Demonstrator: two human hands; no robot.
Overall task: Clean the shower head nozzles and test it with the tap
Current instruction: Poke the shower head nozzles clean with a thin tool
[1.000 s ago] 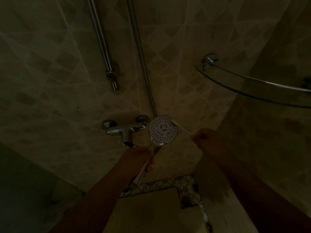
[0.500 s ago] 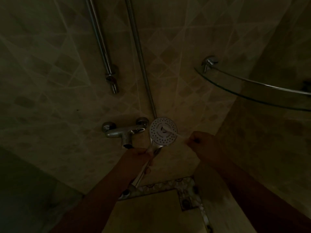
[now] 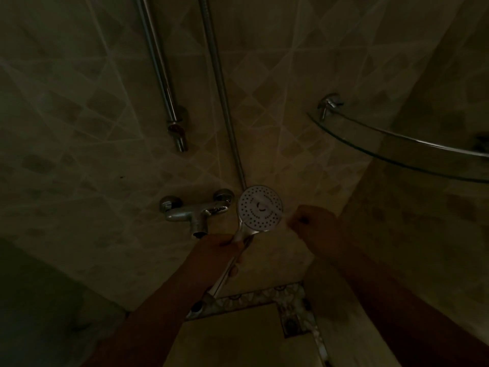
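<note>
A round chrome shower head (image 3: 254,219) faces me, its white nozzle face dotted with small holes. My left hand (image 3: 222,245) grips its handle just below the head. To the right, my right hand (image 3: 315,223) is curled in a fist around a thin white stick-like tool (image 3: 264,203). The tool is blurred and lies across the nozzle face. The chrome tap (image 3: 194,211) is fixed to the tiled wall, just left of the shower head.
The scene is very dim. A metal hose (image 3: 222,88) and a chrome wall rail (image 3: 158,62) run up the wall. A curved glass corner shelf (image 3: 397,144) juts out at the right. Patterned border tiles (image 3: 291,290) lie below.
My right hand has shifted slightly left, and the white tool's tip went from the right edge of the nozzle face across its middle. My left hand has kept the shower head steady.
</note>
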